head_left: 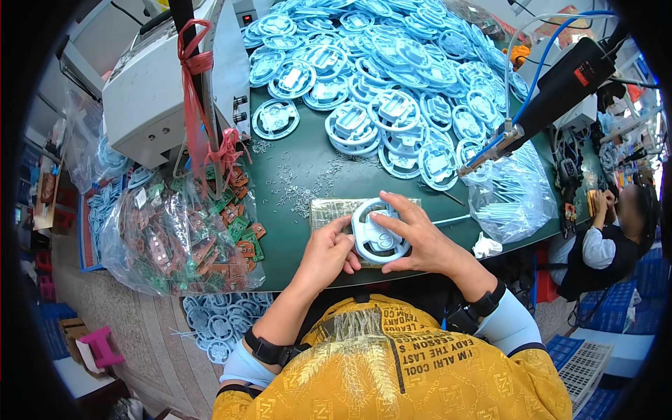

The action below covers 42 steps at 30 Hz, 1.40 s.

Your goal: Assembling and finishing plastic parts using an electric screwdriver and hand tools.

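A light blue plastic toy steering wheel (382, 239) is held up just above the near edge of the green table, its hub facing me. My right hand (427, 241) grips its right side, thumb and fingers spread around the rim. At the left rim, my left hand (327, 253) has its fingers curled and its thumb and index finger against the wheel. Under the wheel lies a gold-coloured block or pad (329, 208), partly covered by the wheel and hands. A thin pale blue stick (451, 220) extends from behind my right hand.
Light blue wheel parts (392, 63) are heaped at the back. Small screws (301, 192) lie scattered left of centre. A bag of circuit boards (175, 238) sits left, a bag of blue sticks (514, 199) right. A black electric screwdriver (567, 87) hangs above; a co-worker (612, 238) sits far right.
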Motion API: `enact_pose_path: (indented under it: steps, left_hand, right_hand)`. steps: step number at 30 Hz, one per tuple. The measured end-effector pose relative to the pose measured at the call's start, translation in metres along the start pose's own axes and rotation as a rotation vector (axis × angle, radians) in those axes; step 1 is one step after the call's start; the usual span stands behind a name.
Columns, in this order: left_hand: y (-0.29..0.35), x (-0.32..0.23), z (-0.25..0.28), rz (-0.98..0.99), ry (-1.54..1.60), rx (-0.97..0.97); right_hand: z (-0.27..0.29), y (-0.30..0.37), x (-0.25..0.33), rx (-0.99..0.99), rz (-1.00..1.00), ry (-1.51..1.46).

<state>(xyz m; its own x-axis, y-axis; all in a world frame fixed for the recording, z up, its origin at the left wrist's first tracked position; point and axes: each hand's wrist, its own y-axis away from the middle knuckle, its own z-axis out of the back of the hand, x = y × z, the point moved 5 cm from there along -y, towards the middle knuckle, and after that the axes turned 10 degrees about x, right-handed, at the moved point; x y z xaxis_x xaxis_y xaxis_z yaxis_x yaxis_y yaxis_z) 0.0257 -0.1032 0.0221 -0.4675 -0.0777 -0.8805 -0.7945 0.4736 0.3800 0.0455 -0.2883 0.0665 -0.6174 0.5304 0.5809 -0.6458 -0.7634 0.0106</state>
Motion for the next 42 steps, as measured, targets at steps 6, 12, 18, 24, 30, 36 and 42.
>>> enact_pose_path:
  steps: [6, 12, 18, 24, 30, 36, 42]
  left_hand:
    - [0.000, 0.001, 0.000, 0.002, 0.006, 0.000]
    - [0.000, 0.000, 0.000, 0.007, 0.025, 0.013]
    - [-0.005, -0.007, 0.001, 0.083, 0.063, 0.014]
    - [-0.018, -0.014, 0.007, 0.080, -0.226, 0.026]
    - [-0.018, -0.018, 0.005, 0.092, -0.152, 0.036]
    - [0.024, -0.051, -0.006, -0.483, -0.723, -0.115]
    - [0.054, -0.067, 0.050, -0.667, -0.909, -0.397]
  right_hand:
    - [-0.001, -0.002, 0.000, 0.017, 0.004, 0.009]
    - [-0.001, -0.002, 0.003, 0.051, -0.022, 0.041]
    - [-0.008, -0.001, 0.002, 0.056, -0.012, 0.124]
    - [-0.018, 0.003, 0.002, -0.007, -0.031, 0.198]
    - [-0.011, 0.005, -0.004, -0.068, -0.006, 0.058]
    - [0.146, 0.063, -0.010, -1.134, 0.042, -0.277]
    - [0.216, 0.012, 0.003, -0.870, 0.161, -0.526]
